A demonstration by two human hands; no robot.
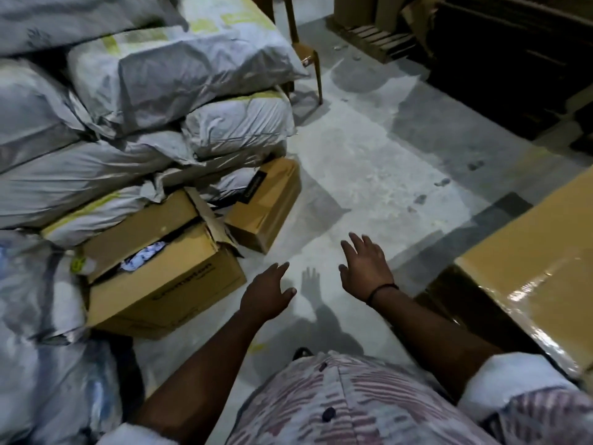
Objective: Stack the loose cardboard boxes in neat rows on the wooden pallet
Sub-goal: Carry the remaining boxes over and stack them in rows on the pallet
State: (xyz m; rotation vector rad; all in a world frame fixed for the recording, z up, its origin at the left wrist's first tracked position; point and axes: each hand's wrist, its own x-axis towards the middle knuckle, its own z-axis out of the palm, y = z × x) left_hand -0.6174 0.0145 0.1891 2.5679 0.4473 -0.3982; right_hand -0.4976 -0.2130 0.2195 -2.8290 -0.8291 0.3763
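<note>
Two loose cardboard boxes lie on the concrete floor at the left. The bigger box [167,277] has its top flaps ajar, with cloth showing inside. A smaller closed box [266,203] sits just behind it against the sacks. My left hand [268,292] hovers over the floor to the right of the bigger box, fingers straight, holding nothing. My right hand [364,266] is raised beside it, fingers spread, empty, with a black band on the wrist. A large tape-wrapped box [539,252] fills the right edge. A wooden pallet [375,40] shows at the far back.
Grey plastic sacks [144,101] are piled high along the left side and lower left. A chair with thin legs [308,56] stands behind them. Flat cardboard sheets lean at the back over the pallet. Dark stacked material [513,53] occupies the upper right. Bare floor [369,162] runs between.
</note>
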